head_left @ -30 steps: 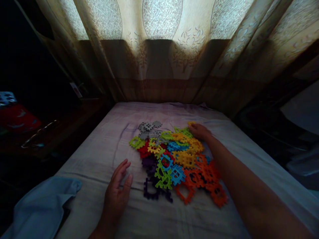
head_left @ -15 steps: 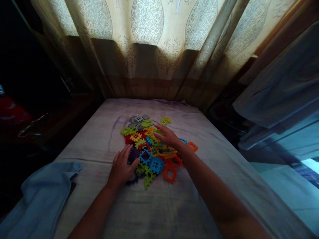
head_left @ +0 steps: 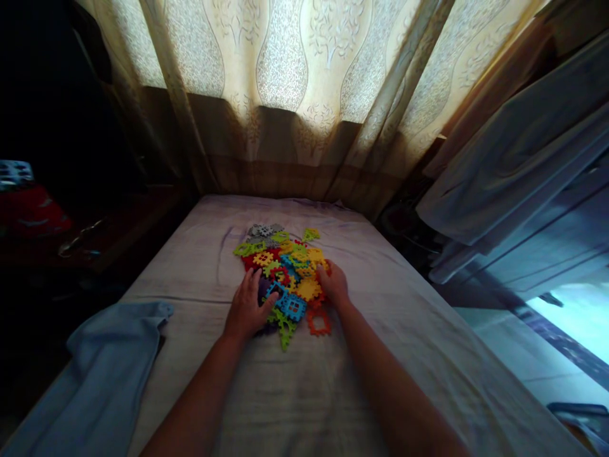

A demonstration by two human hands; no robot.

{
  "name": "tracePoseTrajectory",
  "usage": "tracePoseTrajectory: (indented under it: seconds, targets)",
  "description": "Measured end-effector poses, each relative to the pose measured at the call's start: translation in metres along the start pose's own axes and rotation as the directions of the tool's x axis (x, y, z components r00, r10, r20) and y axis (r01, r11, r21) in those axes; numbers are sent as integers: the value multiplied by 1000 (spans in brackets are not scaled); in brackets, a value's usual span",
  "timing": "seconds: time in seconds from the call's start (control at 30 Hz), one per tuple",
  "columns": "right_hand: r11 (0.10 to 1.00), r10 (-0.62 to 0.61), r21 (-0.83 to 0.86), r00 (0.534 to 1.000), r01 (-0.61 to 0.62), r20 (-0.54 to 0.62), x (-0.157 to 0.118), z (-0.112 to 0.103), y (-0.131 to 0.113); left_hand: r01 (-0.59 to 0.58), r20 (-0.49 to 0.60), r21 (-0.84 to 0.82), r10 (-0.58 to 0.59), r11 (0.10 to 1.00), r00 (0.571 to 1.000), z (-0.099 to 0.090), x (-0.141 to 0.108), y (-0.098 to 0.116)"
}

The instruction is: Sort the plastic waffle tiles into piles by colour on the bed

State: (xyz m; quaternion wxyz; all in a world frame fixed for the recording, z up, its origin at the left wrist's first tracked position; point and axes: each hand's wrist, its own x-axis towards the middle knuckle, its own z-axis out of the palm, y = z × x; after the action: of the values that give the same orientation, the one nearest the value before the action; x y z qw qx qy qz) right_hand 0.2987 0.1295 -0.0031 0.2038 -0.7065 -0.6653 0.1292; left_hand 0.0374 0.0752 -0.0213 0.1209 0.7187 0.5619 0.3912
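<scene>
A heap of flat, notched plastic pieces in many colours lies on the sheet-covered bed [head_left: 380,317]. My left hand [head_left: 248,308] rests on the heap's left side, fingers apart, over dark purple pieces and beside a blue square piece [head_left: 294,307]. On the right side, my right hand [head_left: 334,283] lies against yellow and orange pieces with its fingers spread, thumb toward the heap. Grey pieces [head_left: 261,232] are at the back left, and a yellow-green piece [head_left: 311,234] lies apart behind. An orange frame piece [head_left: 318,321] and a green triangular piece [head_left: 285,333] lie at the front.
A blue cloth [head_left: 111,362] lies at the bed's left edge. Patterned curtains [head_left: 280,146] hang behind the bed. Clothes [head_left: 504,146] hang on the right. A red item [head_left: 33,209] stands on a dark surface at the left.
My right hand has moved from above the heap's back to its right side. The orange and blue pieces at the right have been drawn in toward the heap. The view has shifted slightly.
</scene>
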Motion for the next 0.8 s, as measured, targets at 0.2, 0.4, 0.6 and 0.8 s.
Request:
tracePoseTrajectory:
  seconds: [0.2, 0.4, 0.6, 0.8]
  targets:
    - [943, 159, 311, 982, -119, -105, 22, 22, -78, 54, -47, -84, -58, 995, 997, 2, 0, -3]
    - [768, -3, 640, 1000, -8, 17, 37, 26, -154, 55, -189, -223, -99, 973, 977, 1, 5, -11]
    - [857, -98, 502, 993, 115, -61, 19, -18, -138, 43, -391, -168, -107, 985, 914, -6, 6, -13]
    - [982, -184, 68, 974, 176, 131, -97, -19, -53, 198, -459, -116, -229, 973, 859, -15, 44, -43]
